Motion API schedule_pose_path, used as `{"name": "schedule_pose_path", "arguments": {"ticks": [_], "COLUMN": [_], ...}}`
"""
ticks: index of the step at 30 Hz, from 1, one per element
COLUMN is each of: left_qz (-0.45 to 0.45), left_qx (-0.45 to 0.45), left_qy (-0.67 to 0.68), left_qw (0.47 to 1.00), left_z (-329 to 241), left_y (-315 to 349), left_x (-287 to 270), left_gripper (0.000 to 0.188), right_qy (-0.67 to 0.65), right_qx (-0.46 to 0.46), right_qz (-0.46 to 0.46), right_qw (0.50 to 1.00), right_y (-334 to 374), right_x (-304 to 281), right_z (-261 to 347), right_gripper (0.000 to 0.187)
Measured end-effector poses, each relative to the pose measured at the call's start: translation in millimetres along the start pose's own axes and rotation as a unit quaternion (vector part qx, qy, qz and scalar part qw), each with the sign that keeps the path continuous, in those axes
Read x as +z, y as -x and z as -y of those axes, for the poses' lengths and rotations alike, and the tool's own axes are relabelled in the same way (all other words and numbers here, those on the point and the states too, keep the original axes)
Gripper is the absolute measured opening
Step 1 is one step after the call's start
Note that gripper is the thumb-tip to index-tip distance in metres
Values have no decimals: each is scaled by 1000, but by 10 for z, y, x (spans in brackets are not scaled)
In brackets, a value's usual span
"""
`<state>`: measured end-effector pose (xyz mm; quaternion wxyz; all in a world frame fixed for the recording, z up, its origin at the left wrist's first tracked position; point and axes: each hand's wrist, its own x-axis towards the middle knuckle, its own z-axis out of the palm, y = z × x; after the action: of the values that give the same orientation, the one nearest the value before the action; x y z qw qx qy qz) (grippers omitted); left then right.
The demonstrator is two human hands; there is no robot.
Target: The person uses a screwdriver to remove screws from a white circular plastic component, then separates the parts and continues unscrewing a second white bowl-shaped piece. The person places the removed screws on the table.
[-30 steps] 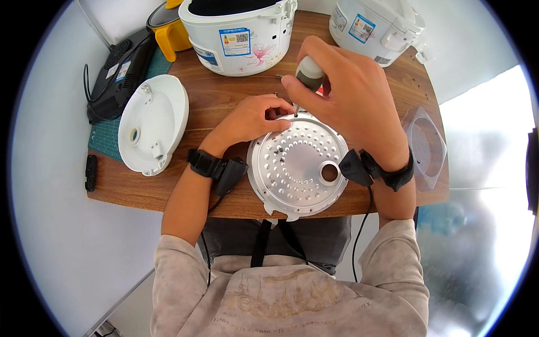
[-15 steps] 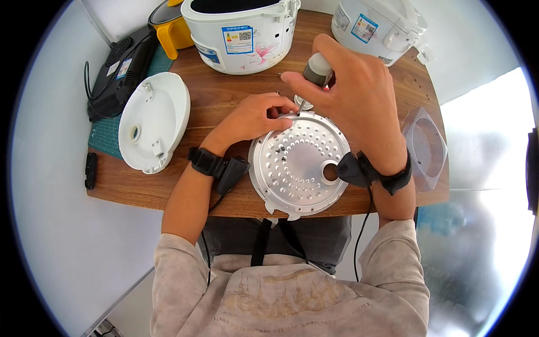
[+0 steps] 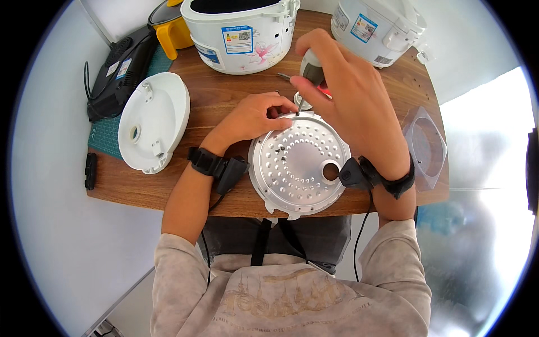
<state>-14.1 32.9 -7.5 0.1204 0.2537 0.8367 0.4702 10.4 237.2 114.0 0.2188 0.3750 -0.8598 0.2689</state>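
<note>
A round dimpled metal plate (image 3: 303, 151), like a rice cooker's inner lid, lies at the table's front edge, with a round hole at its right. My left hand (image 3: 264, 115) grips its far left rim, thumb on top and fingers curled beyond the edge. In my closed right hand (image 3: 356, 84) is a screwdriver (image 3: 311, 68) with a pale grey handle, tilted, its tip at the plate's far rim beside my left fingers. Whether the tip sits in a screw is too small to tell. Small dark screws (image 3: 282, 150) rest on the plate.
A white lid shell (image 3: 154, 123) lies left, partly on a green mat (image 3: 105, 135). Behind stand a white cooker body (image 3: 238, 39), a second white cooker (image 3: 382, 31) and a yellow-handled pot (image 3: 171, 33). A clear plastic tray (image 3: 425, 149) is at the right, a black device (image 3: 123, 70) far left.
My right hand has turned slightly, tipping the screwdriver's handle a little left and away. A small metal rod behind it shows more now. My left hand and the plate stay put.
</note>
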Motion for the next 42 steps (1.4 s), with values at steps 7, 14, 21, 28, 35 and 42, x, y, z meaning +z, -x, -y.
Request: {"name": "schedule_pose_path", "arguments": {"ticks": [7, 14, 21, 28, 35, 42], "left_qz": [4, 2, -5, -3, 0, -3], "left_qx": [-16, -13, 16, 13, 9, 7], "left_qy": [-7, -12, 14, 10, 3, 5], "left_qw": [1000, 1000, 1000, 1000, 1000, 1000], "left_z": [-38, -85, 29, 35, 21, -15], "left_y": [11, 25, -12, -16, -12, -1], "left_x": [-16, -27, 28, 24, 16, 5], "left_gripper": [33, 33, 32, 32, 32, 33], "right_qy": [-51, -39, 22, -123, -95, -54], "right_qx": [4, 29, 4, 87, 97, -3], "right_qz": [15, -17, -110, -82, -13, -78], "right_qw": [999, 999, 994, 985, 991, 995], "right_y": [10, -7, -21, -67, -42, -69], "right_x": [-41, -36, 15, -119, -240, -121], "right_z": [24, 69, -11, 108, 51, -79], "right_gripper": [37, 35, 39, 40, 29, 26]}}
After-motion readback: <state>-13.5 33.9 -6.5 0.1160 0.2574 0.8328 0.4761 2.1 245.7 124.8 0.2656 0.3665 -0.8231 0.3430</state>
